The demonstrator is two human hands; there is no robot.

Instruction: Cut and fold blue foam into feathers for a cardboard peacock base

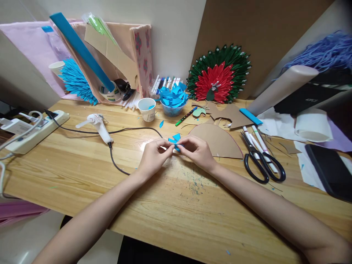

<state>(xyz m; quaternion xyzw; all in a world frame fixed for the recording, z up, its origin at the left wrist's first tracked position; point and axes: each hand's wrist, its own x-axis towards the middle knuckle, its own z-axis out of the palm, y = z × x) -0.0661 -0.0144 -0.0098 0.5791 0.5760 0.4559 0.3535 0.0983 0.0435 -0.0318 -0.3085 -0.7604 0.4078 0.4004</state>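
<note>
My left hand point(154, 157) and my right hand point(199, 152) meet at the middle of the table. Their thumbs and forefingers pinch one small blue paper piece point(176, 145) between them. Just behind the fingertips lie other blue paper pieces point(176, 137), partly covered by my hands. A cardboard semicircle point(220, 141) lies flat beside my right hand. Farther back, a clear bowl point(173, 109) is heaped with blue pieces, and a white paper cup point(147, 110) stands to its left. One loose blue piece point(161, 124) rests in front of them.
A white glue gun point(99, 128) stands at the left, its black cord crossing the table near a power strip point(35, 132). Black-handled scissors point(264, 165) lie over markers at the right, near a phone point(328, 168). A red and green peacock craft point(218, 77) leans at the back.
</note>
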